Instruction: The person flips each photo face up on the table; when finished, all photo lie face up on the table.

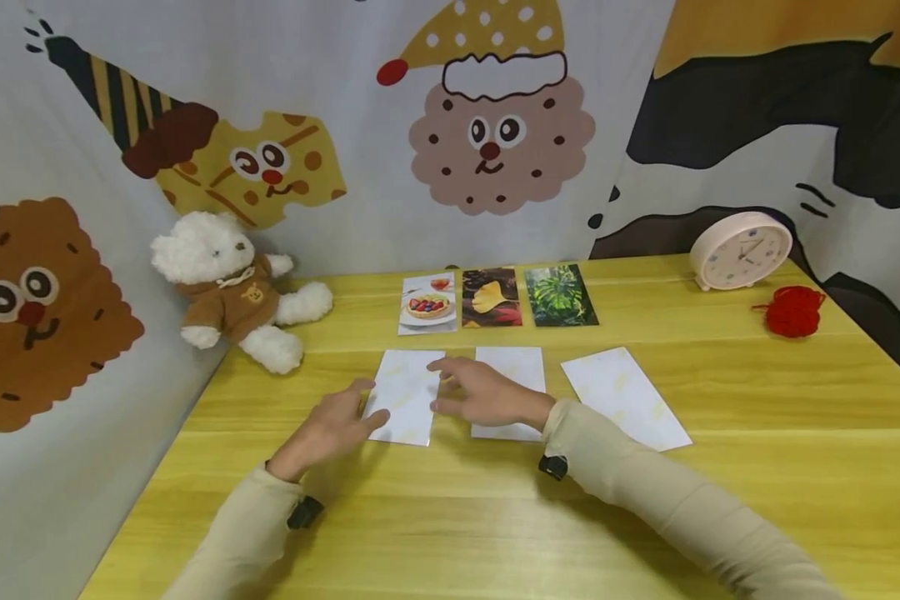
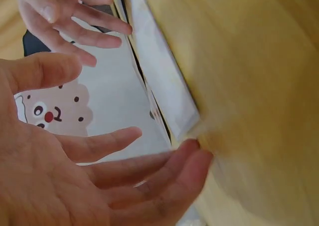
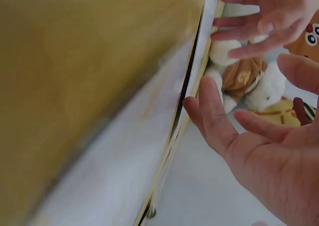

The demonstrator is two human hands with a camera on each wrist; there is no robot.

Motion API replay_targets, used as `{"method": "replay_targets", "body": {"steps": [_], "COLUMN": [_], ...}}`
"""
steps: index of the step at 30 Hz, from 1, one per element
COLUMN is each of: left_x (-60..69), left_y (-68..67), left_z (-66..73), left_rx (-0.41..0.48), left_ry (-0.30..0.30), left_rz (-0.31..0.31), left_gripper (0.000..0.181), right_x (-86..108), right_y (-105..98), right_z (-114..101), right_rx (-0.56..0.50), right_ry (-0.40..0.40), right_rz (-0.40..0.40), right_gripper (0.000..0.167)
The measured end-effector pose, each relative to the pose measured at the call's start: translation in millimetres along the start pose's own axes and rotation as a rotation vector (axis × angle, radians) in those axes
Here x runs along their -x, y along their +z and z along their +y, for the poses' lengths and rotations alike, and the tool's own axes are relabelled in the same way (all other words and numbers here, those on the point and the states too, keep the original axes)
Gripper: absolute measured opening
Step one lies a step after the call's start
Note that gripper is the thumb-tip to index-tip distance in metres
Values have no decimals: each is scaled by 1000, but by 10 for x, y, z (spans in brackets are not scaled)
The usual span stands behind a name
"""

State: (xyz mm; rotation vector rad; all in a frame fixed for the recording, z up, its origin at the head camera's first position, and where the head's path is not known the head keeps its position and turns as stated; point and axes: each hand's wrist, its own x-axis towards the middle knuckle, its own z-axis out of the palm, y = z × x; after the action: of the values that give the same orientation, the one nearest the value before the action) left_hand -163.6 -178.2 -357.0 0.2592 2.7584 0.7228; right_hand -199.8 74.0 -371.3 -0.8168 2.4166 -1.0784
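Three white cards with faint yellow marks lie in a row on the wooden table. Both hands are at the left card (image 1: 405,396). My left hand (image 1: 335,427) is at its left edge, fingers spread and relaxed. From the right, my right hand (image 1: 487,393) reaches over to the card's right edge, its forearm crossing in front of the middle card (image 1: 512,367) and partly covering it. The right card (image 1: 626,396) lies slanted. In the left wrist view, the fingertips (image 2: 192,151) are by the end of a white card (image 2: 162,66); contact is hard to tell.
Behind stand three picture cards: a fruit tart (image 1: 428,305), a yellow leaf (image 1: 491,297) and green leaves (image 1: 560,296). A white teddy bear (image 1: 236,287) sits at the back left. A pink clock (image 1: 742,252) and red yarn (image 1: 793,312) are at the right. A printed curtain (image 1: 375,225) hangs behind.
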Motion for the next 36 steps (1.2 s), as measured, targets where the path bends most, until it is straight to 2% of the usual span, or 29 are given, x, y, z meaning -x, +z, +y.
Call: {"method": "replay_targets", "body": {"steps": [4,7,12,17,19,22,27,31,36], "left_x": [-2,-16,-20,9,16,16,-13,-54,-82], "left_y": [10,18,-2,-63,-83,-100,-108,-99,-70], "left_z": [37,14,-44,-24,-23,-39,-100,-143,-174], "left_rx": [7,35,110,145,126,74,1,-34,-91], "left_ry": [-1,-4,-16,8,57,166,323,384,390], "left_rz": [0,3,28,54,77,128,191,216,233], "left_gripper": [59,58,57,53,47,40,38,41,32], "right_x": [-35,-53,-82,-100,-101,-97,-90,-101,-95], "right_y": [71,111,183,210,210,204,177,148,131], "right_z": [-43,-67,-135,-157,-142,-111,-92,-115,-150], "right_rx": [31,48,142,213,226,237,261,297,308], "right_ry": [6,22,33,39,43,31,-9,-45,-51], "right_rz": [24,26,10,6,1,-7,-28,-40,-69], "right_gripper": [62,63,67,71,71,70,67,65,62]}}
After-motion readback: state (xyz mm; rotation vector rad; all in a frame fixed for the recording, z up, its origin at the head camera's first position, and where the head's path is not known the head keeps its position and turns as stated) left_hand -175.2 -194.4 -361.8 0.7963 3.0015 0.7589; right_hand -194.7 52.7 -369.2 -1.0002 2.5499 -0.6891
